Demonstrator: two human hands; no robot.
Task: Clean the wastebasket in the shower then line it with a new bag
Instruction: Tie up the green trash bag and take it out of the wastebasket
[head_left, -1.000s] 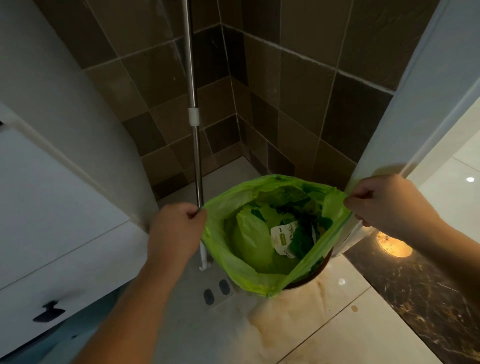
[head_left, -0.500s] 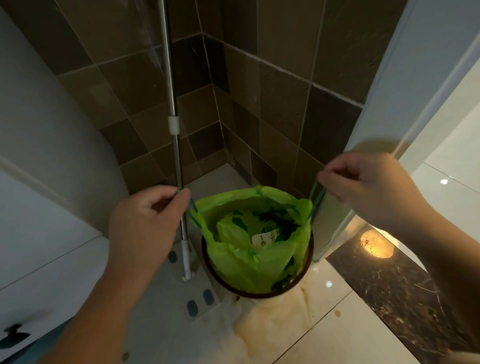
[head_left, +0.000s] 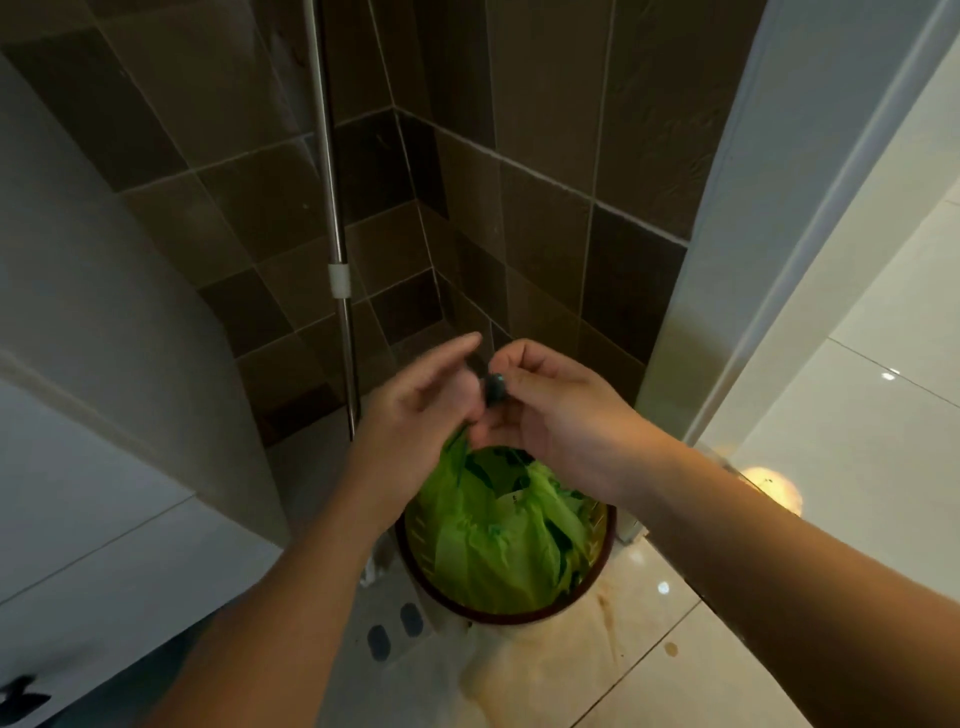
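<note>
With both hands meeting above the bin (head_left: 506, 613), left hand (head_left: 415, 410) and right hand (head_left: 550, 410) pinch the bag (head_left: 498, 540) drawstrings; bag hangs straight below.

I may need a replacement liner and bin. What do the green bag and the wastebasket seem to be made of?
Green bag: thin plastic film, it seems; it crumples in soft folds and light passes through it. Wastebasket: only its dark reddish-brown rim shows, smooth and round, probably rigid plastic, though the look leaves that open.
</note>
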